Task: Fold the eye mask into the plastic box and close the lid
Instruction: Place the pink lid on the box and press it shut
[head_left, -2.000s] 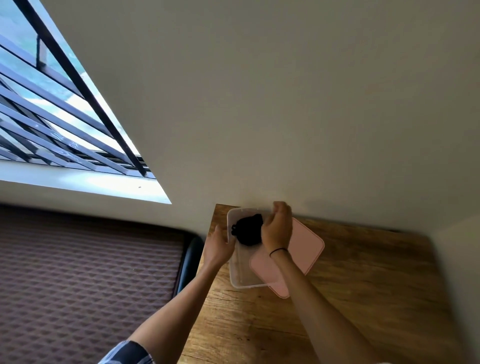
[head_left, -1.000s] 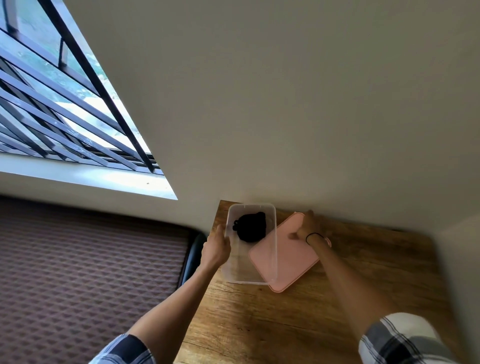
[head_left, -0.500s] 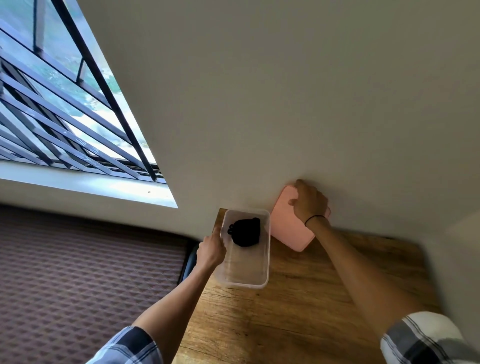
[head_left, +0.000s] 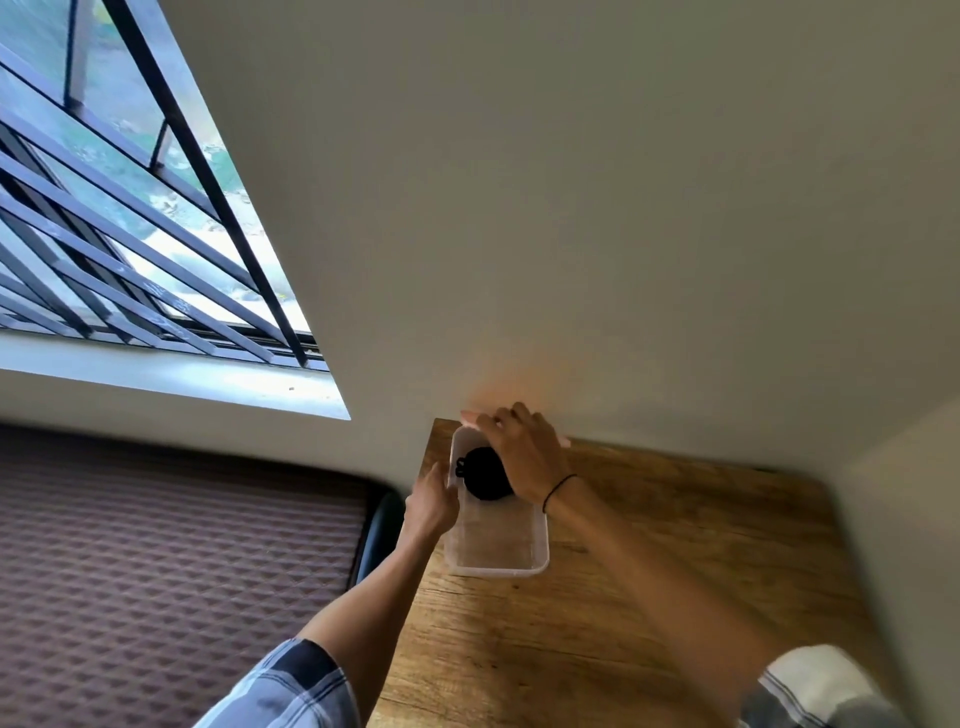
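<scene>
A clear plastic box (head_left: 497, 571) stands on the wooden table near its far left corner. The folded black eye mask (head_left: 478, 475) lies inside at the far end. My left hand (head_left: 430, 506) grips the box's left wall. My right hand (head_left: 522, 454) hovers over the far end of the box and holds the pink lid (head_left: 467, 415), which is seen nearly edge-on, so only thin pink strips show on either side of the fingers. The hand hides part of the mask.
The wooden table (head_left: 649, 597) butts against a plain wall at the back and on the right. A dark chair back (head_left: 378, 535) stands at the table's left edge, with a brown patterned surface (head_left: 156, 561) beyond it. A barred window (head_left: 130, 234) is at upper left.
My right hand picked the pink lid up from beside the box, raised it against the wall, then brought it left over the box's far end. My left hand stayed on the box.
</scene>
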